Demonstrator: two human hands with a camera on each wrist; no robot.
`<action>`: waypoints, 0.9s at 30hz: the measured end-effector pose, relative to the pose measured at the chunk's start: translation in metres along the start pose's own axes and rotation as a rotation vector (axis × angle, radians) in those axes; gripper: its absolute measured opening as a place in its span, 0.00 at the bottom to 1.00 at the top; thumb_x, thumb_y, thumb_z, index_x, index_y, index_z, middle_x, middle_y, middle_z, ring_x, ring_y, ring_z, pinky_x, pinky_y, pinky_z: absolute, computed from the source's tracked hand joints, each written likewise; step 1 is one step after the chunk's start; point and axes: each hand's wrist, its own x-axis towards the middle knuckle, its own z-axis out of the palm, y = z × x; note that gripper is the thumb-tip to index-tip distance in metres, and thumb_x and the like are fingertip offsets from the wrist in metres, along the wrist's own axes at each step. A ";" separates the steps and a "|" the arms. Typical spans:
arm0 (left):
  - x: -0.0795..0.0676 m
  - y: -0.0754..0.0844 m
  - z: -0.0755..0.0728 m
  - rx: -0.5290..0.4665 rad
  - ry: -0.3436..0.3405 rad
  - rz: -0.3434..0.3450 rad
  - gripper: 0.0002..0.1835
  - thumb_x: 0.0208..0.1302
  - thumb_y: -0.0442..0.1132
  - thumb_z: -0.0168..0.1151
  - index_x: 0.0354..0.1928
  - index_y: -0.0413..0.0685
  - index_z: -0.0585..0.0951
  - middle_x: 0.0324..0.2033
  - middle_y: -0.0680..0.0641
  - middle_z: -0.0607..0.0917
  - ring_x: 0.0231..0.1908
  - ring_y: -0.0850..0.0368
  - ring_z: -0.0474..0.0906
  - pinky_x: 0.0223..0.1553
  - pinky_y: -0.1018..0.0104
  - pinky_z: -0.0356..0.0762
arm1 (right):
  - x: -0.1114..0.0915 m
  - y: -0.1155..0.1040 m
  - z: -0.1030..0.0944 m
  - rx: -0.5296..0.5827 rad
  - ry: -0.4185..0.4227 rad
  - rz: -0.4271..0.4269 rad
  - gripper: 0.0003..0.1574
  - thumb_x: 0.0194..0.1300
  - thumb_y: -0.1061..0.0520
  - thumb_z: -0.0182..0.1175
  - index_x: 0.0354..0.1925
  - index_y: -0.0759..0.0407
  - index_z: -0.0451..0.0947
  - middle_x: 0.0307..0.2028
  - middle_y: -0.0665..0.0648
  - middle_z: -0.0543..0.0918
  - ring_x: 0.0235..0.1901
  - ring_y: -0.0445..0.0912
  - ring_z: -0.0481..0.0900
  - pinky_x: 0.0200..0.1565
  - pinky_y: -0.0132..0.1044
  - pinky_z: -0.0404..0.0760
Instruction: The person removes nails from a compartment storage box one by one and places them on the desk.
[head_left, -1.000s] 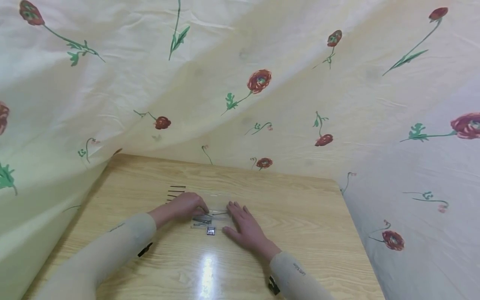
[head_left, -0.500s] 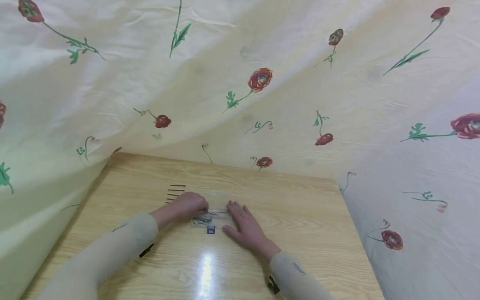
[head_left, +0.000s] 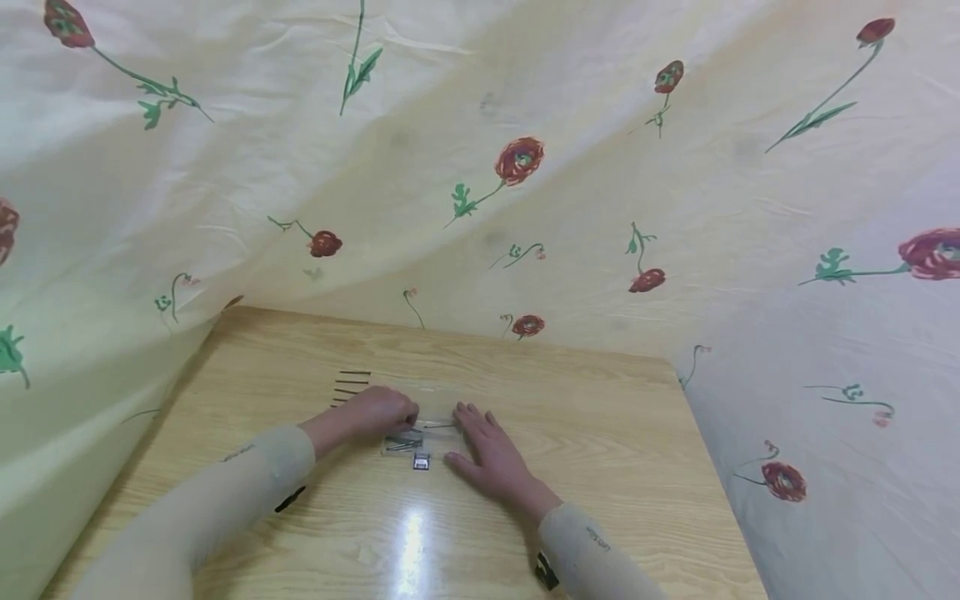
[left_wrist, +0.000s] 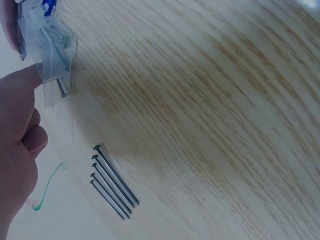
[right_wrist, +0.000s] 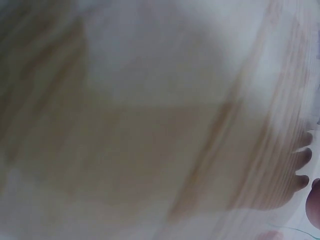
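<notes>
A clear plastic box (head_left: 437, 443) sits mid-table, a small blue-and-white label (head_left: 422, 461) at its front. Several loose nails (head_left: 403, 444) lie in its left part, and another nail (head_left: 441, 426) lies towards the back right. My left hand (head_left: 378, 410) reaches into the box from the left; its fingertips appear to pinch a nail, partly hidden by the hand. In the left wrist view one finger goes behind the clear wall (left_wrist: 52, 62) while the others curl. My right hand (head_left: 491, 458) rests with straight fingers against the box's right side.
To the left of the box, several nails (left_wrist: 114, 180) lie in a parallel row on the wooden table (head_left: 600, 450). Flower-printed cloth (head_left: 480, 208) hangs around the table's back and sides. The right wrist view holds mostly blurred tabletop, with fingertips (right_wrist: 302, 159) at its edge.
The left fingers shift slightly within the box, and the nail at their tips changes its angle a little. The right hand and the row of nails stay where they were.
</notes>
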 end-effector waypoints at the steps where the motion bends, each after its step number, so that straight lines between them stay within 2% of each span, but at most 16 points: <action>1: 0.000 0.000 0.001 0.006 -0.002 -0.002 0.03 0.69 0.38 0.73 0.38 0.53 0.87 0.30 0.56 0.88 0.30 0.63 0.82 0.38 0.69 0.85 | 0.000 0.000 0.000 0.000 -0.005 0.004 0.53 0.78 0.28 0.53 0.85 0.54 0.52 0.84 0.53 0.54 0.84 0.47 0.49 0.83 0.50 0.46; 5: -0.001 -0.001 0.003 0.023 0.006 -0.008 0.02 0.70 0.39 0.72 0.39 0.53 0.87 0.32 0.57 0.88 0.31 0.65 0.82 0.39 0.70 0.85 | 0.000 -0.001 -0.001 0.009 -0.007 0.009 0.53 0.78 0.28 0.53 0.85 0.54 0.52 0.84 0.53 0.54 0.84 0.48 0.50 0.83 0.51 0.46; 12: -0.008 -0.002 0.001 -0.043 0.088 -0.042 0.02 0.72 0.37 0.70 0.39 0.54 0.86 0.32 0.57 0.88 0.33 0.63 0.83 0.40 0.67 0.86 | 0.000 -0.003 -0.003 0.001 -0.011 0.015 0.54 0.78 0.27 0.53 0.85 0.53 0.52 0.84 0.52 0.54 0.84 0.49 0.50 0.82 0.52 0.47; 18: -0.017 -0.006 -0.015 -0.106 0.174 -0.103 0.03 0.77 0.38 0.66 0.44 0.50 0.87 0.38 0.53 0.90 0.38 0.58 0.86 0.44 0.60 0.87 | 0.003 -0.002 -0.001 -0.018 -0.004 0.010 0.54 0.77 0.27 0.54 0.85 0.54 0.53 0.84 0.53 0.55 0.84 0.48 0.50 0.83 0.50 0.46; 23: -0.033 -0.018 -0.029 -0.050 0.272 -0.083 0.02 0.74 0.38 0.69 0.41 0.48 0.87 0.37 0.52 0.91 0.37 0.57 0.88 0.40 0.61 0.88 | 0.004 -0.001 0.001 -0.021 0.013 0.001 0.53 0.77 0.27 0.53 0.85 0.54 0.55 0.84 0.53 0.56 0.83 0.50 0.52 0.82 0.53 0.49; 27: -0.054 -0.031 -0.034 -0.038 0.282 -0.117 0.02 0.71 0.36 0.72 0.39 0.50 0.87 0.35 0.53 0.91 0.33 0.59 0.87 0.36 0.62 0.86 | 0.003 0.000 0.001 -0.016 0.001 0.004 0.54 0.77 0.27 0.53 0.85 0.54 0.54 0.84 0.53 0.55 0.84 0.50 0.51 0.82 0.53 0.48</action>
